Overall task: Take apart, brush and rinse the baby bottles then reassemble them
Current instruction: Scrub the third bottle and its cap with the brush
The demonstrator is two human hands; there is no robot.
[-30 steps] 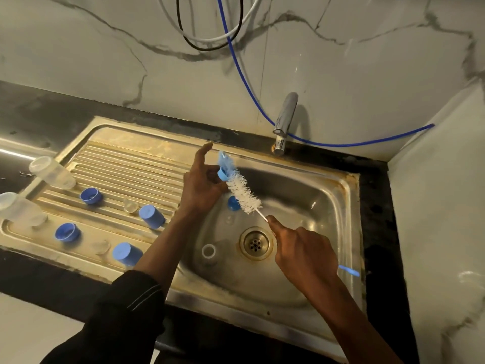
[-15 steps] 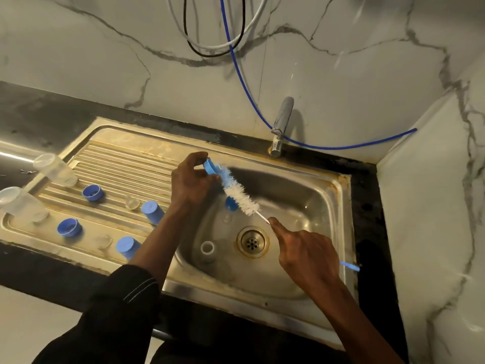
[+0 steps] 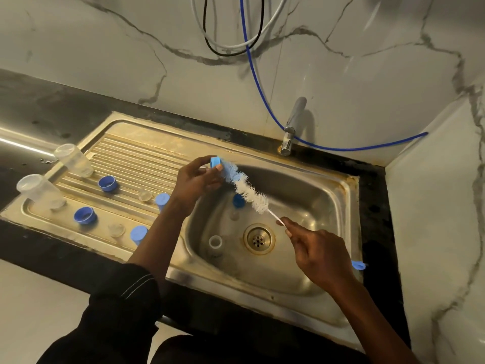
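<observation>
A small blue plastic screw ring point(image 3: 215, 162) is pinched in the fingers of the left hand point(image 3: 195, 181) over the left side of the stainless steel sink basin point(image 3: 315, 285). The thin wire stem of a long white-and-blue bristle bottle brush point(image 3: 249, 191) is gripped by the right hand point(image 3: 319, 252), and the hands are held apart. A second ago the brush tip poked past the ring; it has since been drawn back into it (a scrubbing stroke, it is judged). Rinsing and reassembly remain.
</observation>
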